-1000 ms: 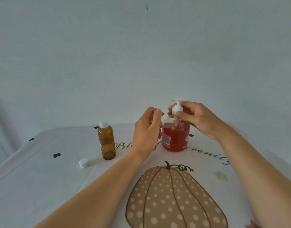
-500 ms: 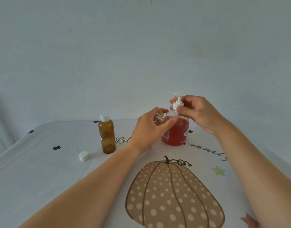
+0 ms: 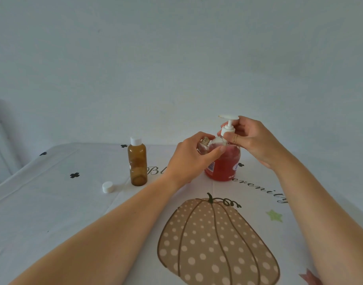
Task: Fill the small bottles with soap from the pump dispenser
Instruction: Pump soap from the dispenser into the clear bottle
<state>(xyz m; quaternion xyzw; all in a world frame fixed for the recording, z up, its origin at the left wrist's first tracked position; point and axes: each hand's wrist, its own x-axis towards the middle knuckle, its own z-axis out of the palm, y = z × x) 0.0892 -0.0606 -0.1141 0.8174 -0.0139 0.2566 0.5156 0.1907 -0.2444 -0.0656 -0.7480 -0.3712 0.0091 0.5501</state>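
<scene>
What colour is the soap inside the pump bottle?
The soap is reddish pink; the head view shows it best.

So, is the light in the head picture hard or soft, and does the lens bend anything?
Head view: the light is soft and even, with a faint shadow beside the amber bottle and the loose white cap; the wide lens curves the table at its far edge and stretches the forearms; the clear small bottle in the left hand is hard to see against the red dispenser.
</scene>
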